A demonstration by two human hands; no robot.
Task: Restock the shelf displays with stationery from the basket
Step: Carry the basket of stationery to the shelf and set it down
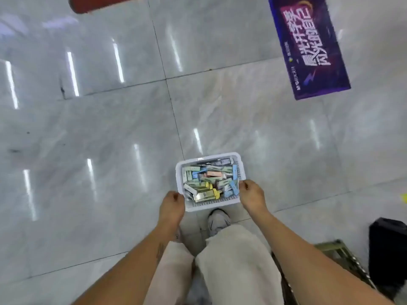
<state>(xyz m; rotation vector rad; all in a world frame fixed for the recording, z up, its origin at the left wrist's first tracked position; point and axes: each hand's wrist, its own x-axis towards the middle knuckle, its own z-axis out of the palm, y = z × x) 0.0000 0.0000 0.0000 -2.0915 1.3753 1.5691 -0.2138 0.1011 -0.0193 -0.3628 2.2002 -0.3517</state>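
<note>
A view straight down at a glossy grey tiled floor (110, 128). Just below the centre of the frame, a small white basket (239, 160) is held between two bare hands. It is filled with a jumble of small stationery boxes (209, 182) in green, blue, yellow and pink. The left hand (172, 204) grips the basket's lower left rim, its fingers curled around the edge. The right hand (251, 194) grips the right rim the same way. Below the basket, a pale shoe (218, 221) and beige trousers (233, 260) show. A purple banner (308, 45) lies at the upper right of the frame.
</note>
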